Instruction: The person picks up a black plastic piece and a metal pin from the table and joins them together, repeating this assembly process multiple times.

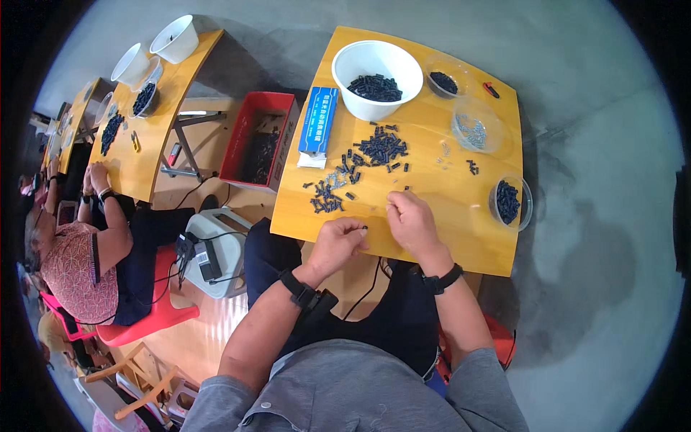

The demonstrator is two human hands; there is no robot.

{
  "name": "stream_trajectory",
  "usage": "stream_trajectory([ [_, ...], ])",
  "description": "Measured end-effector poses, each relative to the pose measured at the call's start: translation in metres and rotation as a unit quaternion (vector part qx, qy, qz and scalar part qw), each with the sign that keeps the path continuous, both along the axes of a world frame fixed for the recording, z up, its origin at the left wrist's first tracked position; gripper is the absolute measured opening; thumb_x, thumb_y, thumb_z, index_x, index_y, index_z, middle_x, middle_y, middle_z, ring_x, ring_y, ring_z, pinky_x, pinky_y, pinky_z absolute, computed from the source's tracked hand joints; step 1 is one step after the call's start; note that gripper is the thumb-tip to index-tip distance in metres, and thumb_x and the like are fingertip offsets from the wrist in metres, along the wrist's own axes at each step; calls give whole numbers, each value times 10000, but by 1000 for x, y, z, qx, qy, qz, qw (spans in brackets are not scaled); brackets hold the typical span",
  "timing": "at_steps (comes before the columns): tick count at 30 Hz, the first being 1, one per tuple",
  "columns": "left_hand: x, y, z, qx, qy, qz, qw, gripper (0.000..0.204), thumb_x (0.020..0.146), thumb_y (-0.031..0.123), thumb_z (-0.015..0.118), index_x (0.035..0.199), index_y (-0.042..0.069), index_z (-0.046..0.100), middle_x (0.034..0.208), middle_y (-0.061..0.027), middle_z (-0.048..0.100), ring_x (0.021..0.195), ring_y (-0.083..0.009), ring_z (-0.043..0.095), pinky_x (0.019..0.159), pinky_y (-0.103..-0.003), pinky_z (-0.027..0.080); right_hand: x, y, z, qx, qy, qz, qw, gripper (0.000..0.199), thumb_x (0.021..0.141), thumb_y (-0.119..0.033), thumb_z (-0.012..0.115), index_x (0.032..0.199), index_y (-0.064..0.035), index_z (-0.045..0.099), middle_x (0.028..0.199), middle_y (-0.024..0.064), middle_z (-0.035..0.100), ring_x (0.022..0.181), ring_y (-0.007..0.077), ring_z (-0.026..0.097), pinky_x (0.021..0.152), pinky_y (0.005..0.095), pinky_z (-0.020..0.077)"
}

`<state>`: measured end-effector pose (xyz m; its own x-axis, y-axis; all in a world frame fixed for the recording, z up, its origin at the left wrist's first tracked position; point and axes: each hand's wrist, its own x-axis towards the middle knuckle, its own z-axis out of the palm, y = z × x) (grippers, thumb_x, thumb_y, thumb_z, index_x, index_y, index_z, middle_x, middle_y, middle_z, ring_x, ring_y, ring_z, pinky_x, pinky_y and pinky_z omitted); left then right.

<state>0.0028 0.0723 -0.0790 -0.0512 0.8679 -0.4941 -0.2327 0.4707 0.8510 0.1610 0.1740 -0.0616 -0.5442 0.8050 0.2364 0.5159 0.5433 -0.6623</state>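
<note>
Over the near edge of the wooden table (446, 248), my left hand (338, 243) pinches a small black plastic piece (365, 227) between thumb and fingertips. To its right, just above the tabletop, my right hand (412, 222) is closed with its fingers curled together. Whatever it holds, if anything, is hidden. Beyond my hands lies a loose pile of short black plastic pieces (383, 146). Nearer my left hand is a smaller group of black pieces (327, 201), with small shiny metal bits (335, 180) beside it.
Around the table stand a white tub of black pieces (378, 54), a blue box (317, 126), a clear bowl of metal parts (475, 126) and a tub of black pieces (509, 204). A red bin (237, 137) stands left of the table. Another person (86, 266) sits further left.
</note>
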Motion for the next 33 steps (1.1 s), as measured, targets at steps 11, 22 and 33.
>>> stream_trajectory([
  [11,11,-8,-23,157,152,-43,975,124,832,16,607,935,-51,628,1020,-92,636,747,-110,601,664,-251,497,-8,-12,-12,50,-72,57,995,90,778,-93,624,858,-51,626,768,110,564,651,323,598,583,411,491],
  [22,3,-20,-20,131,85,-25,987,98,837,6,601,912,-52,626,1137,-92,595,736,-100,585,655,-235,494,-15,-15,2,23,-77,65,995,152,769,-123,650,894,-49,605,799,134,568,702,340,597,615,419,489],
  [33,-9,-41,-19,73,54,62,994,140,859,20,582,977,-44,620,1150,-80,590,786,-114,646,633,-219,497,-38,-29,-5,39,-67,107,991,91,772,-142,626,755,-69,575,724,115,528,618,321,580,533,420,467],
])
